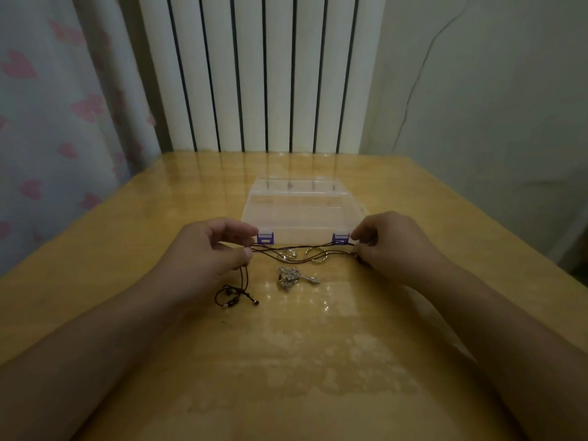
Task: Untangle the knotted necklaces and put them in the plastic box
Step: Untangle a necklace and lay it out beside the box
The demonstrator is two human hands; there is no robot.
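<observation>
A dark cord necklace (302, 249) with silver rings threaded on it is stretched level just above the table. My left hand (210, 249) pinches its left end and my right hand (391, 243) pinches its right end. The cord's beaded tail (235, 296) hangs from my left hand and coils on the table. A tangled silver chain with a cross pendant (294, 276) lies below the stretched cord. Behind the cord stands the clear plastic box (299, 202), with two purple latches (265, 238) on its near side.
The glossy wooden table (302, 345) runs to a white radiator (261, 74) at the back. A curtain with pink hearts (47, 122) hangs at the left, and a pale wall stands at the right.
</observation>
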